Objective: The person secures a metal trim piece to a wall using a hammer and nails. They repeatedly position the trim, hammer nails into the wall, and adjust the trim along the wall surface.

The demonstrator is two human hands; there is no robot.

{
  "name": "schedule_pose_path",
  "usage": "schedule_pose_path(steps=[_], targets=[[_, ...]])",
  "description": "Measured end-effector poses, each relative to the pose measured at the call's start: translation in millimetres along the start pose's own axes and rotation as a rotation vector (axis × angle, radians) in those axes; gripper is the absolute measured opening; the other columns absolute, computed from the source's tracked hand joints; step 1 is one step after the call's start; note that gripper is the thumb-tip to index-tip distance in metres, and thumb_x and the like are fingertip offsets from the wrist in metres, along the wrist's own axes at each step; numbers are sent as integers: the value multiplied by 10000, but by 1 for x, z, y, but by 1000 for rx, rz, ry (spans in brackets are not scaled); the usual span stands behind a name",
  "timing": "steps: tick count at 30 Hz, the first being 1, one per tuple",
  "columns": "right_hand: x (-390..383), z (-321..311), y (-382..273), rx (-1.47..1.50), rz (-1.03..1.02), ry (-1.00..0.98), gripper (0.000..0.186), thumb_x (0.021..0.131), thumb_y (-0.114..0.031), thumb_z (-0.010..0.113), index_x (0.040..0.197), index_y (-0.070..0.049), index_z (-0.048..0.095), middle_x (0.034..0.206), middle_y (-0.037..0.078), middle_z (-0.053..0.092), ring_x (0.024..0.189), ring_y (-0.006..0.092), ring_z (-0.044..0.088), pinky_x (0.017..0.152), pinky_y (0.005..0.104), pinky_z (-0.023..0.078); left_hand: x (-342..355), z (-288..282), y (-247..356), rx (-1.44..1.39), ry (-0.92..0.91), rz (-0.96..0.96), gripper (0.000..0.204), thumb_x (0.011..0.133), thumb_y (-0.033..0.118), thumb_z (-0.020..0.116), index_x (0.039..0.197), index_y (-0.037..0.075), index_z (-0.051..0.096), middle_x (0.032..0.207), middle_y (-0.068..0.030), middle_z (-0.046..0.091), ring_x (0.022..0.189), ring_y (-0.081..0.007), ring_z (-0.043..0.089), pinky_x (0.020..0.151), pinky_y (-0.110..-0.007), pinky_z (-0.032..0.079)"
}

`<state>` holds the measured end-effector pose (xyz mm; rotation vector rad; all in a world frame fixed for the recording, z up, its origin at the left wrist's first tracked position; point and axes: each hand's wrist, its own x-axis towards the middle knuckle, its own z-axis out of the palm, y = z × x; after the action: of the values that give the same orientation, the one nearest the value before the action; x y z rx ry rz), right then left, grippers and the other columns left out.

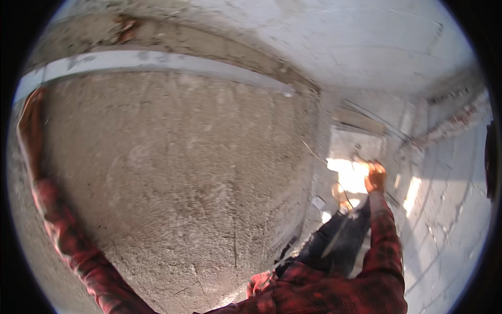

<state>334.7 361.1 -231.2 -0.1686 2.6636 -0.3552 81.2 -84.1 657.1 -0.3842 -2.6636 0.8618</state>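
On the far left, my left hand (31, 128) reaches up against a rough grey-brown plastered wall (183, 157). Its fingers are stretched out, with their tips at the lower edge of a long pale straight bar (172, 61) lying across the wall. On the right, my right hand (375, 177) is closed low over the sunlit floor, near a pale board-like slab (355, 140). Glare hides what its fingers hold, if anything. A thin dark cord or wire (345, 196) curves just left of that hand.
A pale painted wall (444, 220) with cracks and flaking patches rises on the right. Below the right hand are dark-trousered legs (329, 240). A small white square piece (318, 202) lies beside the plastered wall's base. Another pale surface (366, 42) spans the top.
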Motion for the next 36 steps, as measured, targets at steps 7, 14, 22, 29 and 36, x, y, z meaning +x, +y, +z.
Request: schedule_pose_path(steps=[7, 14, 22, 29, 36], targets=[[60, 70, 3, 14, -47, -97, 475, 833, -112, 621, 1293, -55, 514, 1235, 140, 532, 1146, 317, 542, 960, 366, 477, -5, -20, 43, -65, 91, 3, 167, 933, 136, 647, 1021, 25, 736, 993, -65, 739, 888, -151, 695, 790, -293, 534], [48, 47, -15, 160, -70, -52, 535, 792, -91, 637, 1289, 22, 475, 1280, 228, 505, 1210, 412, 484, 1019, 436, 435, 2, -26, 46, -113, -16, -51, 165, 927, 104, 617, 1009, -2, 714, 1010, -82, 713, 947, -184, 680, 854, -310, 512], [-19, 2, -24, 986, 278, 194, 391, 877, -84, 483, 1218, 100, 536, 1094, 312, 619, 1037, 452, 605, 901, 480, 465, 4, -29, 40, -129, -12, -59, 162, 910, 101, 636, 989, -14, 718, 998, -103, 710, 921, -244, 692, 838, -332, 523], [-54, -175, -59, 970, 219, 501, 472, 998, -184, 494, 1362, 108, 422, 1358, 246, 521, 1188, 317, 549, 975, 375, 442, 6, -33, 38, -129, -54, -66, 164, 885, 112, 668, 979, -9, 725, 861, -96, 666, 763, -233, 644, 709, -349, 505], [-45, -497, -246, 2065, -563, 315, 259, 1012, -246, 493, 1149, -36, 427, 859, 22, 486, 573, 57, 444, 447, 206, 395, 3, -29, 28, -96, 86, 112, 160, 872, 174, 689, 924, 34, 744, 819, -67, 669, 749, -243, 654, 726, -377, 511]])
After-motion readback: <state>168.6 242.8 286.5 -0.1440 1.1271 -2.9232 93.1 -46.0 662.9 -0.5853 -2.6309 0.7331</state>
